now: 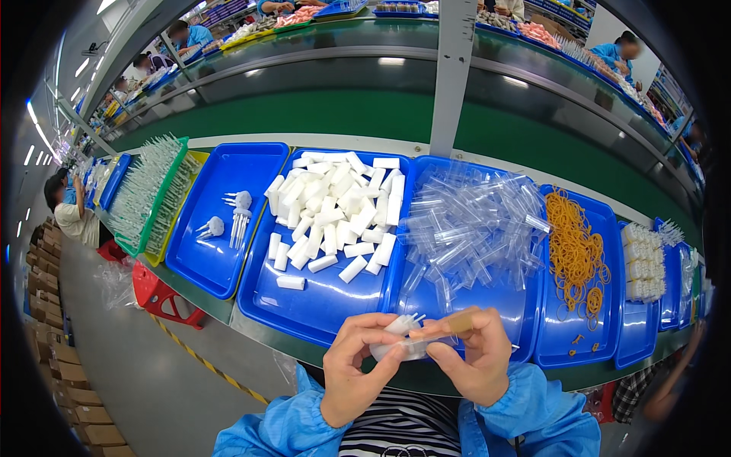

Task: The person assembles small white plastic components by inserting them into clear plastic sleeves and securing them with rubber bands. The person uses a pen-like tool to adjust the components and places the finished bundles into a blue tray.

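Observation:
Close to my body, in front of the trays, both hands meet on a small white part with thin prongs (pixel 403 325) and a translucent piece below it. My left hand (pixel 354 365) pinches it from the left between thumb and fingers. From the right, my right hand (pixel 481 356) closes its thumb and index finger on the same part; a tan wrap covers that index finger. Fingers hide much of the part, so its exact kind is unclear. Just beyond lie blue trays of white cylindrical pieces (pixel 335 206) and clear plastic tubes (pixel 472 221).
Orange rubber bands (pixel 575 244) fill a blue tray at right, with white parts (pixel 643 263) beyond. At left, a blue tray (pixel 202 255) holds a few pronged white pieces, beside a green tray (pixel 181 156). A grey upright post (pixel 451 84) rises behind. A red stool (pixel 156 293) stands left.

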`<state>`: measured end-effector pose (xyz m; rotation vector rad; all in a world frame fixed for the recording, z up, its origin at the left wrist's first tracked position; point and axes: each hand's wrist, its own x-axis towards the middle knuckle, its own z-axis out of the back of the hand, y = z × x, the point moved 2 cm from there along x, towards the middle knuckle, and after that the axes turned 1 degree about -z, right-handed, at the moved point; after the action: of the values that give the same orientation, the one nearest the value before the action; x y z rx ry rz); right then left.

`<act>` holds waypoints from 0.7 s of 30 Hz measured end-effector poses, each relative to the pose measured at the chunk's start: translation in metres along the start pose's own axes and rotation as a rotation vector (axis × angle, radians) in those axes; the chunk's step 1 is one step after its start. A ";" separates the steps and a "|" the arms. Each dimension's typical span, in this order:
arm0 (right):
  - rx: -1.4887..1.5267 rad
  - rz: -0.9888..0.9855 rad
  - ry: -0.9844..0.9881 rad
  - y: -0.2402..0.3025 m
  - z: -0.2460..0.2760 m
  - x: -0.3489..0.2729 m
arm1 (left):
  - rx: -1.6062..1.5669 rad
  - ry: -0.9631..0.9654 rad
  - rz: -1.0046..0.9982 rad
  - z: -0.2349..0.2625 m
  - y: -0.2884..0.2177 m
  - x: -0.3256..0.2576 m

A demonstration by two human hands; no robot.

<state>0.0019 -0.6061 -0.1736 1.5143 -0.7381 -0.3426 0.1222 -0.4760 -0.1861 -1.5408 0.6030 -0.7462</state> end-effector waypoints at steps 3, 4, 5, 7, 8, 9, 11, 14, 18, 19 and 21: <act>-0.090 -0.042 -0.014 0.003 0.005 0.005 | -0.022 -0.023 -0.030 0.000 -0.003 0.001; -0.181 -0.037 -0.007 0.006 0.010 0.009 | 0.012 -0.016 -0.038 0.000 -0.003 0.001; -0.269 -0.031 0.002 0.007 0.013 0.011 | 0.049 -0.010 -0.045 0.001 -0.003 0.000; -0.203 -0.048 0.015 0.000 0.009 0.012 | 0.104 -0.004 -0.053 0.001 -0.002 -0.001; -0.173 -0.056 0.020 -0.003 0.008 0.013 | 0.121 -0.001 -0.054 0.001 -0.001 -0.003; -0.151 -0.092 0.031 -0.003 0.009 0.013 | 0.138 0.003 -0.055 0.000 -0.001 -0.003; -0.110 -0.163 0.052 -0.004 0.011 0.017 | 0.126 0.043 -0.079 0.001 -0.003 -0.001; -0.090 -0.136 0.007 -0.005 0.022 0.025 | 0.056 0.073 -0.063 0.003 -0.015 0.002; 0.074 -0.256 0.010 0.003 0.028 0.025 | -0.269 0.033 -0.064 0.007 -0.002 -0.005; 0.052 -0.234 0.041 0.003 0.027 0.024 | -0.255 0.036 -0.065 0.007 -0.001 -0.008; 0.005 -0.196 0.103 0.003 0.027 0.020 | -0.233 0.042 -0.065 0.006 0.000 -0.011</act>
<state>-0.0009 -0.6388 -0.1689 1.6006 -0.5103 -0.4064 0.1200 -0.4639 -0.1880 -1.7693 0.6931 -0.7802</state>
